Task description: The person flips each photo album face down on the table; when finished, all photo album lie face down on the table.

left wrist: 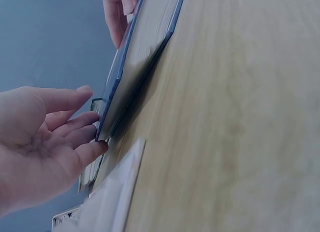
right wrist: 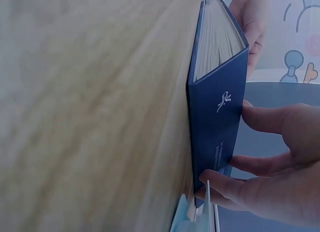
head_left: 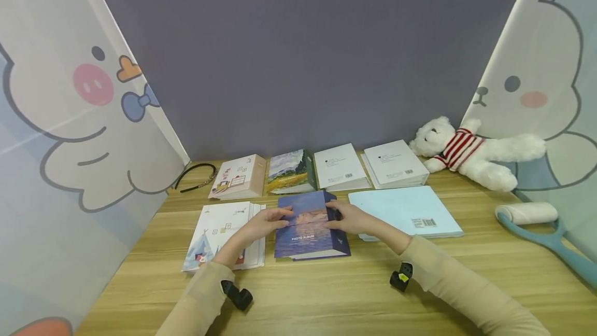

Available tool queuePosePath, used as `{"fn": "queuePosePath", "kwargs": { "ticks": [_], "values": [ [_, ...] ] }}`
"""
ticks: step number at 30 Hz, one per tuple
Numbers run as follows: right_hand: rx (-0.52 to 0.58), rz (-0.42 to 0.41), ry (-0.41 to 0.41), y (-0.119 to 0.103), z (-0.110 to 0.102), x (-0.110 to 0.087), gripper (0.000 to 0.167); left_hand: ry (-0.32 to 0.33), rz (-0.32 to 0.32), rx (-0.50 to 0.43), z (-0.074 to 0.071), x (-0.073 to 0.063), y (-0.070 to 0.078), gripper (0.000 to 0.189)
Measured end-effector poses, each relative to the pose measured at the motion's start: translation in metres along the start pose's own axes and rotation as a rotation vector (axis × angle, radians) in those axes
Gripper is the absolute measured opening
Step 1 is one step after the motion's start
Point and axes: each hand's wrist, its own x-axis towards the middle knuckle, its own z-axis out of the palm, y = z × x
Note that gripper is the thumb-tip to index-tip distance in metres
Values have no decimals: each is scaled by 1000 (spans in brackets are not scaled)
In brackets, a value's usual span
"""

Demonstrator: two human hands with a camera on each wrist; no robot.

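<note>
A blue photo album point(head_left: 303, 229) with a sea picture on its cover lies on the table between the two hands. My left hand point(head_left: 270, 220) is at its left side; in the left wrist view, some fingertips point(left wrist: 92, 148) touch the open edge of the covers and the thumb stands apart. On the opposite side is my right hand point(head_left: 352, 217), its fairly straight fingers against the dark blue spine point(right wrist: 217, 109). In the right wrist view, the right thumb point(right wrist: 262, 117) touches the spine's upper edge. The album's white pages point(right wrist: 218, 42) show between the covers.
White albums with a tent picture point(head_left: 221, 227) lie left, a light blue album point(head_left: 401, 206) right. Behind stand a pink album point(head_left: 238, 172), a landscape album point(head_left: 290, 170) and white albums point(head_left: 342, 166). A headband point(head_left: 198, 165), teddy bear point(head_left: 471, 152) and lint roller point(head_left: 531, 213) lie around them.
</note>
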Motion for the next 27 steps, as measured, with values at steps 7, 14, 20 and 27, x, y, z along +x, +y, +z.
{"fn": "queuePosePath", "kwargs": {
  "ticks": [7,14,20,27],
  "values": [
    [1,3,0,-2,-2,1,63,-26,16,-4,-1,0,-3,33],
    [-1,-2,12,-2,-1,1,64,2,-4,41,-2,-2,-5,38],
    [35,-11,46,-6,-1,4,62,-16,67,120,-5,-6,-6,43],
    [1,-138,153,-9,2,11,56,-3,105,187,-12,-18,-3,45]
  ]
}}
